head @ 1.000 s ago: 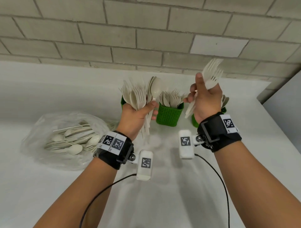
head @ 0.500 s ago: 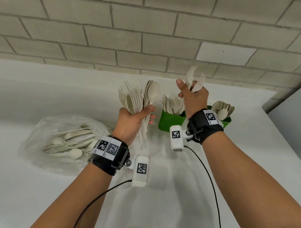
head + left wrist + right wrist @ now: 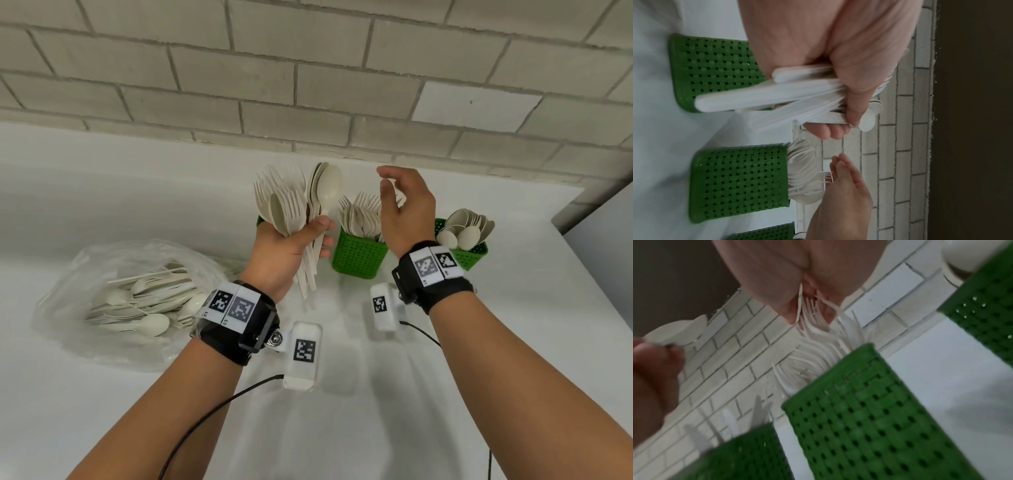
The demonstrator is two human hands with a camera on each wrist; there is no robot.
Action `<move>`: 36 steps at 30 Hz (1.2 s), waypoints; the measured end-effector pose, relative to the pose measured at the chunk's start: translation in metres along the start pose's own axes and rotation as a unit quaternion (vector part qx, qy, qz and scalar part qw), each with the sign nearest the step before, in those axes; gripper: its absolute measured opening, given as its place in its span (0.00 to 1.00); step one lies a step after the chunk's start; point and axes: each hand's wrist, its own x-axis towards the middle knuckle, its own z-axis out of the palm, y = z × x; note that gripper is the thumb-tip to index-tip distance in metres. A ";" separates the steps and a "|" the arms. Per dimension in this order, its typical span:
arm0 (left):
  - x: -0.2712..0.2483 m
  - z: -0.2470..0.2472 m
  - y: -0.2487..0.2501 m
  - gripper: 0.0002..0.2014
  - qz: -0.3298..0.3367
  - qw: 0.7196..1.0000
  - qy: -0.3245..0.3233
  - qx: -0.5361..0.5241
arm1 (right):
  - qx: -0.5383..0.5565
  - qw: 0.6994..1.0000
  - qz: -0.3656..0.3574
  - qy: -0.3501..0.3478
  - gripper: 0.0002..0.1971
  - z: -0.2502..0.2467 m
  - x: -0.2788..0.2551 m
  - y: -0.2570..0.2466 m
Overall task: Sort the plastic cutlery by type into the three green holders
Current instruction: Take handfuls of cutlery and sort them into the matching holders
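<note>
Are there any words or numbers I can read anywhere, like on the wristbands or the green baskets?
No readable words or numbers.
Left wristband: square black-and-white code tags; tiny marks at their corners, too small to read.
Right wristband: same code tags; tiny marks, too blurred to read.
White camera boxes: one code tag each, no letters.
Green baskets, cutlery, bag: no print visible.

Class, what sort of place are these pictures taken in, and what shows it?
Probably a plain workroom or test bench, not a home kitchen: a bare white counter, a painted block wall, and tagged wrist cameras.
</note>
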 end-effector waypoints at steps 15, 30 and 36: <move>-0.013 0.014 0.003 0.10 -0.021 0.996 -0.090 0.011 | 0.059 0.982 0.106 -0.145 0.09 -0.032 -0.028 -0.073; -0.026 0.013 0.006 0.07 -0.037 0.992 -0.104 0.053 | 0.145 0.959 0.193 -0.147 0.07 -0.045 -0.040 -0.083; -0.030 0.008 0.005 0.05 -0.060 0.994 -0.097 -0.002 | 0.183 0.956 0.214 -0.084 0.07 -0.052 -0.039 -0.073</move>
